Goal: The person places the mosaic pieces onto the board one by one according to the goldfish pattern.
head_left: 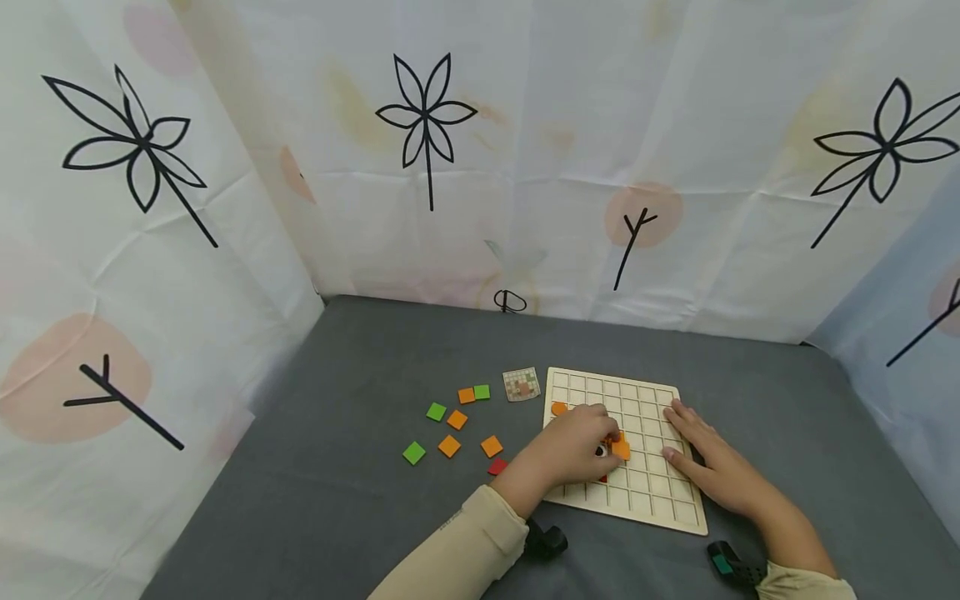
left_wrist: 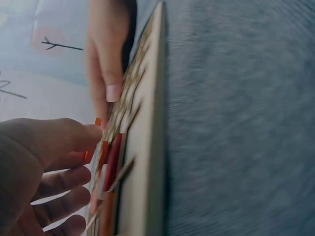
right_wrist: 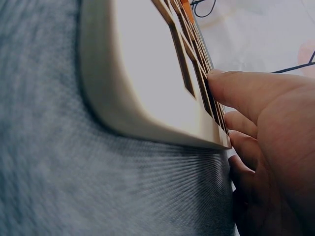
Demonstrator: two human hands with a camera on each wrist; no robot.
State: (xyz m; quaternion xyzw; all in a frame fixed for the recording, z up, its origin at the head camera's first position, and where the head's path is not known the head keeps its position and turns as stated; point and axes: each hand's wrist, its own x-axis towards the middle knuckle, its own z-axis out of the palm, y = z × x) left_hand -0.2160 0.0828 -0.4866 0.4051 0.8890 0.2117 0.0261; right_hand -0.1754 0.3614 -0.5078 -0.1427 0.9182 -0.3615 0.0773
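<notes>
My left hand point(head_left: 572, 447) is over the left half of a pale wooden grid board point(head_left: 656, 492). Its thumb and index finger pinch an orange square tile point(left_wrist: 89, 156) just above the grid, while the other fingers curl loosely below. Under that hand, a red tile point(left_wrist: 113, 162) and other coloured pieces sit in the grid cells, partly hidden. An orange piece point(head_left: 558, 408) lies near the board's upper left corner. My right hand point(head_left: 712, 467) rests on the board's right edge, fingers extended, its thumb point(right_wrist: 231, 91) on the grid.
Left of the board, several loose orange tiles point(head_left: 449, 447) and green tiles point(head_left: 414, 452) lie on the grey cloth, with a red tile point(head_left: 497, 467) close to my left wrist. A small patterned card point(head_left: 521, 384) lies by the board's upper left corner. Patterned curtains point(head_left: 555, 167) surround the table.
</notes>
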